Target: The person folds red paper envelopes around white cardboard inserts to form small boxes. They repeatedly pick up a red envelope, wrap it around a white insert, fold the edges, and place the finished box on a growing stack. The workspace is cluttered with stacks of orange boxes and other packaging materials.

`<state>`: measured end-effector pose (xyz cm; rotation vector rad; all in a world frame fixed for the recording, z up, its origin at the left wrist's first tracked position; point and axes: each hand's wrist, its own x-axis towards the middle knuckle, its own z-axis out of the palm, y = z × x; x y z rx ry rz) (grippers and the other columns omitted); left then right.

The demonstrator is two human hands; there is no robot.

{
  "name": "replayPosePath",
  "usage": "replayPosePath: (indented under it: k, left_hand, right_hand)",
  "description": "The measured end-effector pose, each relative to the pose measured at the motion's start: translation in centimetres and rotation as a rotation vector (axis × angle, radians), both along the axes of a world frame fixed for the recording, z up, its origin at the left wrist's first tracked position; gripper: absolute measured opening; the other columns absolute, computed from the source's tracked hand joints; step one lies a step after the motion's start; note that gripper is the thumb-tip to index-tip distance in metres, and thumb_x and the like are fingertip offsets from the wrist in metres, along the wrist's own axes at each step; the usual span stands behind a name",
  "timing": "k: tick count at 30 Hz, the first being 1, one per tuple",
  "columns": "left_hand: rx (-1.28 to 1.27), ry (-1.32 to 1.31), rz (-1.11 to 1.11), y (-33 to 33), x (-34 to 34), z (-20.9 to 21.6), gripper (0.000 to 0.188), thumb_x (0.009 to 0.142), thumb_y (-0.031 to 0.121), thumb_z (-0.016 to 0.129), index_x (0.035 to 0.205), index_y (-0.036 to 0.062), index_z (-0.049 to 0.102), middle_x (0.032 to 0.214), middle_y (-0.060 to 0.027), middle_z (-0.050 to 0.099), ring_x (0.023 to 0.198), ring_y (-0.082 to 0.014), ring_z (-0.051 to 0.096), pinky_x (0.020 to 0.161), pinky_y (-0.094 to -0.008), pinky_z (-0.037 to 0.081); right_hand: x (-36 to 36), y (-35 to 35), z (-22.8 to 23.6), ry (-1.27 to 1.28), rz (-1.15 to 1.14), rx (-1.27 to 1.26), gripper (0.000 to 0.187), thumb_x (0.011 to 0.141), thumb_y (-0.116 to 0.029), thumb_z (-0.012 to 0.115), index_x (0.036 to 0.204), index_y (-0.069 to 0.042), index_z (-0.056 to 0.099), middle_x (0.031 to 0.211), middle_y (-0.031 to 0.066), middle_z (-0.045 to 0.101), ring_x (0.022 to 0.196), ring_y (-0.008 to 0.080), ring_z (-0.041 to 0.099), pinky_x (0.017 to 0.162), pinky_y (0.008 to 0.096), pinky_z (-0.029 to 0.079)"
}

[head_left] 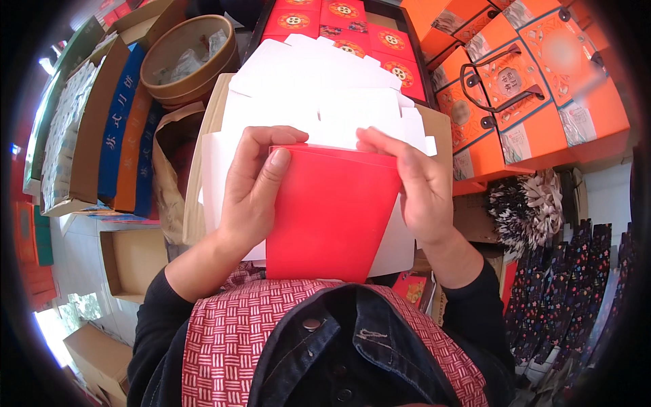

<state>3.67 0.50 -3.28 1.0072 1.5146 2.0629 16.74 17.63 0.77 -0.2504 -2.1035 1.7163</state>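
Observation:
A red paperboard carton (329, 210) stands upright in front of my chest, with a narrow opening along its upper edge. My left hand (254, 180) grips its upper left edge, thumb on the near face and fingers curled behind. My right hand (417, 183) rests beside the upper right edge, its fingers stretched out over the top rim; its thumb is hidden. Beneath and beyond the carton lie flat white carton blanks (271, 102), stacked with tabs and flaps showing, on a brown cardboard sheet (441, 149).
Red decorated boxes (390, 42) fill a dark tray at the back. Orange gift boxes with handles (515, 85) are stacked at right, above dark floral strips (563, 298). At left stand a round tub (193, 88) holding clear plastic, and a long carton of small packets (71, 136).

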Motion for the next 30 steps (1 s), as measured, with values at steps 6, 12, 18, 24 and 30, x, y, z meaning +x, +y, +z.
replayPosePath:
  k: [6, 12, 18, 24, 30]
  left_hand:
    - [-0.110, 0.181, -0.105, -0.7, -0.4, 0.8, 0.022, 0.099, 0.018, 0.046, 0.115, 0.0030, 0.046, 0.122, -0.0139, 0.050, 0.112, -0.0186, 0.048, 0.096, -0.0312, 0.038]
    - [-0.088, 0.230, -0.165, 0.6, -0.5, 0.3, 0.032, 0.092, 0.021, 0.060, 0.116, 0.0028, 0.047, 0.124, -0.0144, 0.047, 0.111, -0.0194, 0.050, 0.093, -0.0337, 0.042]
    - [-0.281, 0.040, -0.028, 0.7, -0.8, -0.8, 0.019, 0.092, 0.016, 0.062, 0.103, 0.0025, 0.054, 0.094, -0.0063, 0.059, 0.091, -0.0129, 0.057, 0.082, -0.0277, 0.047]
    - [-0.295, -0.217, -0.013, 1.2, -2.9, -0.4, 0.015, 0.093, 0.016, 0.059, 0.097, 0.0023, 0.056, 0.087, -0.0054, 0.059, 0.077, -0.0101, 0.057, 0.070, -0.0261, 0.050]
    - [-0.388, -0.599, -0.023, 3.5, -2.2, 2.6, 0.019, 0.092, 0.023, 0.059, 0.098, 0.0042, 0.060, 0.088, -0.0065, 0.064, 0.075, -0.0155, 0.061, 0.067, -0.0259, 0.052]
  right_hand:
    - [1.0, -1.4, -2.4, 0.146, -0.050, 0.288, 0.028, 0.101, -0.010, 0.036, 0.118, 0.005, 0.053, 0.125, 0.0177, 0.058, 0.118, 0.0242, 0.054, 0.101, 0.0325, 0.040]
    - [1.2, -2.3, -3.7, 0.173, -0.146, 0.211, 0.028, 0.102, -0.014, 0.032, 0.107, 0.004, 0.053, 0.117, 0.0192, 0.058, 0.112, 0.0256, 0.055, 0.098, 0.0340, 0.041]
    - [1.3, 0.3, -3.3, 0.042, 0.032, 0.066, 0.031, 0.096, -0.004, 0.041, 0.124, 0.002, 0.050, 0.130, 0.0171, 0.052, 0.125, 0.0241, 0.047, 0.104, 0.0337, 0.038]
    - [0.4, 4.0, -1.7, 0.233, 0.186, 1.287, 0.059, 0.074, 0.000, 0.068, 0.130, -0.009, 0.051, 0.142, 0.0091, 0.045, 0.135, 0.0305, 0.038, 0.111, 0.0421, 0.033]
    - [-0.8, 5.1, -4.4, 0.498, 0.120, 0.984, 0.043, 0.073, -0.005, 0.072, 0.114, -0.009, 0.060, 0.117, 0.0066, 0.063, 0.117, 0.0308, 0.056, 0.100, 0.0414, 0.045]
